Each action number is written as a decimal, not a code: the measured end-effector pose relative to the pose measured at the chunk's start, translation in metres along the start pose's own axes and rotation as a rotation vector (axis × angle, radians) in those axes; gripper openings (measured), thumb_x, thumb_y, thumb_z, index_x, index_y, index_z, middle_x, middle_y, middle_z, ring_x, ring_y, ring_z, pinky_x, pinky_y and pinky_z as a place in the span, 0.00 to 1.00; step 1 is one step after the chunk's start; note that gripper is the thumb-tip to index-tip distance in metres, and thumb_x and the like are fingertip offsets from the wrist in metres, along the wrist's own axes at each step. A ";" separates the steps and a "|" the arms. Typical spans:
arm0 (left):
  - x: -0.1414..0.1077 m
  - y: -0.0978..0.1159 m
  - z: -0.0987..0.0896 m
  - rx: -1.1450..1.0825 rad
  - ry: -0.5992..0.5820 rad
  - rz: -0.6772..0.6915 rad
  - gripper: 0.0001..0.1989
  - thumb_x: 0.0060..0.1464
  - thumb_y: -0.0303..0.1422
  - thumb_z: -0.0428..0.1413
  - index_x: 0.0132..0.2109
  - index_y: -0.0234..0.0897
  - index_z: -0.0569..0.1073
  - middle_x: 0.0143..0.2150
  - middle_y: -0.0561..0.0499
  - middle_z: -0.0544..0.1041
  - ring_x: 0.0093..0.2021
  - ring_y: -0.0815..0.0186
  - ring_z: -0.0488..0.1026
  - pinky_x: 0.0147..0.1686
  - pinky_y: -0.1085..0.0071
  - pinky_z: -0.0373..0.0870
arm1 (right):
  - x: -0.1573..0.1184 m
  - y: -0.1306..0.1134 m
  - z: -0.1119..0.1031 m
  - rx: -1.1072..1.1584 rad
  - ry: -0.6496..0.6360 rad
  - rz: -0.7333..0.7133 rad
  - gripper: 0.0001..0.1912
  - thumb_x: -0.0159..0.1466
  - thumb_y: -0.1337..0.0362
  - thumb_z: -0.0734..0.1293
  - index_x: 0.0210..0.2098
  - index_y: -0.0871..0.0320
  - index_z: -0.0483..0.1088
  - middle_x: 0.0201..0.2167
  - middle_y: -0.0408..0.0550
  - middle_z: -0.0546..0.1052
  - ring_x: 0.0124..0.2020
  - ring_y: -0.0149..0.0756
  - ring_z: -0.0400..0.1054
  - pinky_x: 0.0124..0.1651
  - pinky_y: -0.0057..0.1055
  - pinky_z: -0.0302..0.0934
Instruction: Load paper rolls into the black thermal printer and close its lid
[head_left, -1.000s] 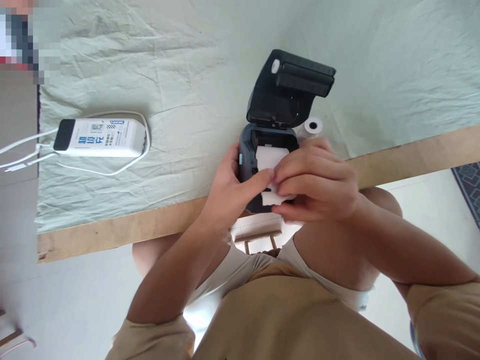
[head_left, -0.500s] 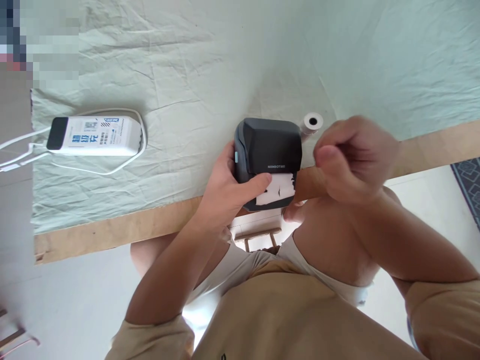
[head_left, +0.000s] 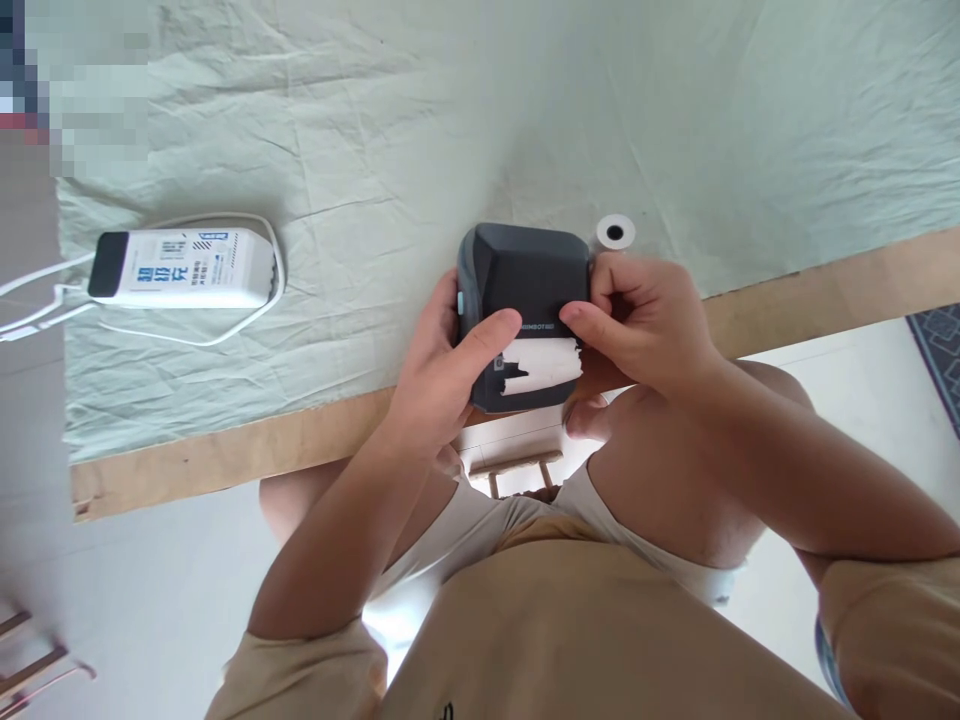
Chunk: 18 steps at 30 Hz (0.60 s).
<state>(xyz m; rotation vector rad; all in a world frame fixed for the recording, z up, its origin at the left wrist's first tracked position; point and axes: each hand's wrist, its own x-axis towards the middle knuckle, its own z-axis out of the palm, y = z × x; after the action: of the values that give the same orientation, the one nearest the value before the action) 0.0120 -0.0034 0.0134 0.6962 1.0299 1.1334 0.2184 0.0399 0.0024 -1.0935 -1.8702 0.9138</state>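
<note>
Well, printer [head_left: 536, 275], creased cloth [head_left: 360, 120], pale floor [head_left: 180, 580].

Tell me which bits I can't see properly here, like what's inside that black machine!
All in the head view:
Inside the label printer: its shut lid hides it.
The left hand's fingertips: behind the printer.
The start of the printer's lettering: covered by the left thumb.
The paper roll's lower side: behind the right hand.
The white cables' far ends: cut off by the left edge.
The charger's smallest print: too small.
</note>
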 end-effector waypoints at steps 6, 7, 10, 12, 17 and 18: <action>0.006 -0.008 -0.003 -0.136 0.007 0.014 0.12 0.70 0.46 0.62 0.48 0.42 0.81 0.48 0.48 0.88 0.62 0.49 0.84 0.52 0.59 0.86 | -0.006 0.005 0.002 0.005 0.023 -0.076 0.27 0.72 0.51 0.73 0.27 0.53 0.55 0.20 0.36 0.60 0.22 0.26 0.52 0.23 0.29 0.47; 0.006 -0.010 -0.004 -0.133 0.027 0.023 0.12 0.70 0.46 0.62 0.47 0.42 0.81 0.47 0.48 0.87 0.61 0.49 0.85 0.53 0.58 0.86 | -0.007 0.006 0.001 0.008 0.034 -0.097 0.27 0.71 0.52 0.74 0.28 0.53 0.55 0.20 0.36 0.62 0.22 0.26 0.53 0.23 0.30 0.46; 0.007 -0.011 -0.004 -0.100 0.083 0.040 0.13 0.69 0.47 0.63 0.44 0.43 0.80 0.42 0.49 0.86 0.57 0.50 0.86 0.52 0.58 0.85 | -0.007 0.006 -0.001 0.019 0.032 -0.121 0.27 0.66 0.53 0.78 0.30 0.52 0.56 0.21 0.35 0.65 0.21 0.25 0.52 0.23 0.30 0.46; 0.006 -0.009 -0.004 -0.094 0.094 0.046 0.13 0.68 0.46 0.65 0.40 0.43 0.80 0.37 0.50 0.83 0.53 0.51 0.86 0.51 0.58 0.85 | -0.006 0.004 -0.003 0.034 0.002 -0.105 0.28 0.64 0.53 0.81 0.30 0.51 0.57 0.21 0.34 0.65 0.21 0.25 0.52 0.22 0.30 0.46; 0.007 -0.007 -0.002 -0.143 0.089 0.029 0.09 0.68 0.38 0.66 0.38 0.41 0.81 0.31 0.54 0.79 0.38 0.60 0.83 0.41 0.66 0.82 | -0.005 -0.003 -0.003 -0.009 0.058 -0.194 0.24 0.63 0.61 0.80 0.30 0.51 0.60 0.18 0.31 0.64 0.17 0.24 0.54 0.19 0.29 0.47; 0.008 -0.007 -0.002 -0.150 0.098 0.030 0.09 0.68 0.38 0.65 0.38 0.40 0.81 0.31 0.54 0.79 0.37 0.61 0.82 0.40 0.67 0.81 | -0.004 -0.004 -0.001 -0.026 0.104 -0.245 0.21 0.64 0.63 0.80 0.30 0.51 0.61 0.17 0.30 0.66 0.16 0.24 0.56 0.19 0.29 0.48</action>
<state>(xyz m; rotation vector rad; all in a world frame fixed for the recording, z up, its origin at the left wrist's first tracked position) 0.0134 0.0015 0.0038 0.5425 1.0076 1.2677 0.2197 0.0348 0.0053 -0.8853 -1.8835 0.6817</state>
